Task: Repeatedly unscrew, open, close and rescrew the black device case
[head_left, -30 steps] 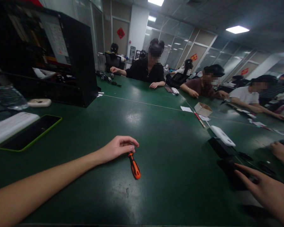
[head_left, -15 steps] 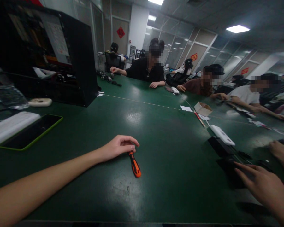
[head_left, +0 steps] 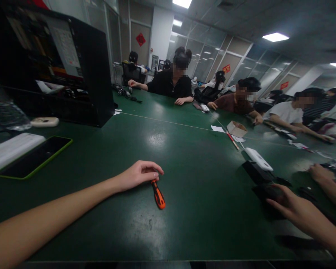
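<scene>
My left hand (head_left: 140, 174) rests on the green table with its fingers curled and the thumb below them. At its fingertips lies a screwdriver (head_left: 159, 196) with an orange and black handle pointing towards me. The hand hides the shaft, and thumb and fingers seem to close on that end. To the right, my right hand (head_left: 292, 205) curves round a dark object (head_left: 270, 192), thumb on the near side. Blur and low light hide its kind. Just beyond it sits a black box-like thing (head_left: 254, 172).
A black computer case (head_left: 100, 82) stands at the far left, its side open. In front lie a phone (head_left: 35, 157) and a white bar (head_left: 15, 151). A small carton (head_left: 236, 129) and a white power strip (head_left: 259, 158) lie right. A co-worker's hand (head_left: 322, 173) is close by.
My right hand has shifted left, its fingers now bent round the dark object instead of stretched over it. Left hand and screwdriver stay put; the whole view has shifted slightly.
</scene>
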### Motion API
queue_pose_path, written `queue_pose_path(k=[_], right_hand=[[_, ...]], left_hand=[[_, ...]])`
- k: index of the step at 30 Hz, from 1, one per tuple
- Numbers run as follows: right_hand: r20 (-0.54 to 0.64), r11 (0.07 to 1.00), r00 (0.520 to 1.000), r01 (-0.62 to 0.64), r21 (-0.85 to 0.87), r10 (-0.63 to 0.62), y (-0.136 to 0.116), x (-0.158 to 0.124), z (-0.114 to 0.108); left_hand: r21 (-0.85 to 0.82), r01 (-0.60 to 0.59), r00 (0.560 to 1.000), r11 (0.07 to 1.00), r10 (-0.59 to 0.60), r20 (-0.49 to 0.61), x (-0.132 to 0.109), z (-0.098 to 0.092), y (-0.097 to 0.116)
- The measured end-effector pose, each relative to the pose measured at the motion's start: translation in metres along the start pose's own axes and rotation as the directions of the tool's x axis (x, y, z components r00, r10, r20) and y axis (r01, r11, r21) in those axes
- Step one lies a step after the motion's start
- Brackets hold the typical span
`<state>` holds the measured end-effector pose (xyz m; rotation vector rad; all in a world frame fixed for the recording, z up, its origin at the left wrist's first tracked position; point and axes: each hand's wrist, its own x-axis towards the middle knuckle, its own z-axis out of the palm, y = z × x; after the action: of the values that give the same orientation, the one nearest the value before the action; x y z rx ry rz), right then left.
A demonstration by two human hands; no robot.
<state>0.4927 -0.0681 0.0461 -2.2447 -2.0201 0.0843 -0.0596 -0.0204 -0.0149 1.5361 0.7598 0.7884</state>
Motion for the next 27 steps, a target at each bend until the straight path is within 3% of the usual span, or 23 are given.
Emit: queue_pose_path(k=[4,9,15,18,21,27], right_hand=[[0.087,0.995,0.991,0.097,0.024,-0.099,0.010,0.007,0.000],[-0.002,0.985,0.985,0.171,-0.011,-0.171,0.010,0.006,0.009],[0.107,0.994,0.989,0.106,-0.020,-0.103,-0.009,0.007,-0.010],[-0.056,0.988,0.986,0.155,-0.003,-0.155,-0.015,0.006,-0.020],[-0.226,0.970,0.947,0.241,0.028,-0.228,-0.018,0.006,-0.016],[-0.176,0.976,0.973,0.172,0.136,-0.147,-0.013,0.012,0.010]], left_hand=[[0.001,-0.003,1.000,1.000,0.003,0.010,0.000,0.000,0.000],[0.004,0.006,1.000,1.000,-0.006,0.011,0.000,0.000,0.000],[0.040,-0.020,1.000,0.999,0.020,0.008,0.000,0.000,0.000],[0.039,-0.023,1.000,0.999,0.023,0.004,0.000,0.000,0.001],[0.024,-0.010,1.000,1.000,0.010,0.010,0.000,0.000,0.002],[-0.003,-0.002,1.000,1.000,0.002,0.027,-0.001,-0.001,0.002]])
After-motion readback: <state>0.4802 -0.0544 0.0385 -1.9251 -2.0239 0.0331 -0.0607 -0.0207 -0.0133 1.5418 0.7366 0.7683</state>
